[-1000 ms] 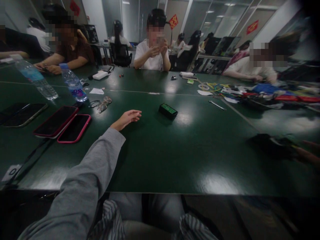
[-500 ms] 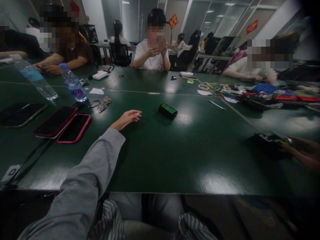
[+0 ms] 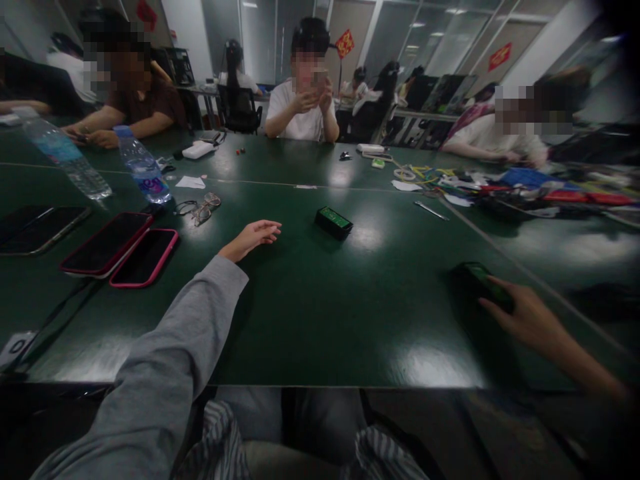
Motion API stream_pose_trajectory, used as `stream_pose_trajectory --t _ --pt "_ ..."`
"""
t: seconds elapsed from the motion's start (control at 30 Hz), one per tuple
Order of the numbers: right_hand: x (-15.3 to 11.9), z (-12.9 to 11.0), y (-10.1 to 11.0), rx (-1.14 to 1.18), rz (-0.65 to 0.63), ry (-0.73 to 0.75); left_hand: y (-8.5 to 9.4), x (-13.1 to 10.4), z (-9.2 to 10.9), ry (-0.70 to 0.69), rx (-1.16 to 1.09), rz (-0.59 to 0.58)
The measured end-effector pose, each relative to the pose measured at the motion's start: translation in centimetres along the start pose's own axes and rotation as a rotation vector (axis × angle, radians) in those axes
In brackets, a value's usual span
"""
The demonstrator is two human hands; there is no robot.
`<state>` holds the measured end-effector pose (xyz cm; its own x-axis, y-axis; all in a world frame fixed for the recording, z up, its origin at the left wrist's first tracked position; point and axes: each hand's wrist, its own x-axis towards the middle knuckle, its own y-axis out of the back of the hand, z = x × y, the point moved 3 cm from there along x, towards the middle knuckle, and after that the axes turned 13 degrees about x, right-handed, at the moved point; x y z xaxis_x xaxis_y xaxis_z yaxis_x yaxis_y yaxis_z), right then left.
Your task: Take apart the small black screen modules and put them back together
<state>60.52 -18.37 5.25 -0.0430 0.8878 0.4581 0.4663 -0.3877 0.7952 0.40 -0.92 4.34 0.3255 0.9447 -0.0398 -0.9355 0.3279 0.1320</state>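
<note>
My left hand [image 3: 253, 239] rests over the green table, palm inward, fingers stretched out and loosely together, holding nothing. To its right, not touched by it, lies a small black box with a green circuit board [image 3: 334, 222] facing up. At the right, my right hand [image 3: 523, 313] grips a similar black box with a green circuit board [image 3: 477, 275], thumb on the near side and fingers on the far side. That box is tilted and slightly blurred, close above or on the tabletop; I cannot tell which. The fingers cover part of it.
Phones [image 3: 145, 259], eyeglasses [image 3: 204, 210] and two water bottles [image 3: 145, 167] are on the left of the table [image 3: 320, 320]. Tweezers or a thin metal tool [image 3: 431, 211] lie at the right, before a heap of cables [image 3: 530, 187]. Other people sit across the table.
My right hand has come in from the right edge, moving left with its black box, whose green board now shows more clearly. My left hand and the other box stay put.
</note>
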Motion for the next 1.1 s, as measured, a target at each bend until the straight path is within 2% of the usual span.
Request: stream_pose_trajectory --t 0.1,0.17,0.23,0.27,0.33,0.43,0.5,0.63,0.87,1.1 --pt "1.2 -11.4 -5.9 0.199 -0.249 0.112 0.0 0.2 -0.2 0.003 -0.005 0.017" --pt "3.0 -19.1 -10.0 0.316 -0.403 0.209 0.0 0.4 -0.5 -0.003 -0.023 0.061" --pt "5.5 -25.3 -14.1 0.364 -0.426 0.299 0.2 0.6 -0.8 -0.03 -0.042 0.128" --pt "6.8 -27.6 -16.1 0.364 -0.417 0.332 0.2 0.7 -1.0 -0.05 -0.046 0.163" --pt "9.3 -30.8 -19.8 0.36 -0.339 0.365 0.3 0.9 -1.2 -0.086 -0.039 0.234" --pt "11.8 -32.6 -23.6 0.37 -0.223 0.338 0.4 1.1 -1.6 -0.094 -0.023 0.327" --pt "12.1 -32.8 -24.6 0.393 -0.198 0.332 0.3 1.2 -1.7 -0.085 -0.019 0.349" --pt "11.6 -32.2 -24.3 0.448 -0.185 0.338 0.1 1.4 -1.6 -0.112 0.023 0.338" --pt "12.3 -31.1 -24.8 0.53 -0.122 0.24 0.1 1.7 -1.8 -0.176 0.136 0.299" --pt "12.1 -31.8 -24.1 0.415 -0.087 0.325 0.1 1.8 -1.8 -0.201 0.144 0.259"
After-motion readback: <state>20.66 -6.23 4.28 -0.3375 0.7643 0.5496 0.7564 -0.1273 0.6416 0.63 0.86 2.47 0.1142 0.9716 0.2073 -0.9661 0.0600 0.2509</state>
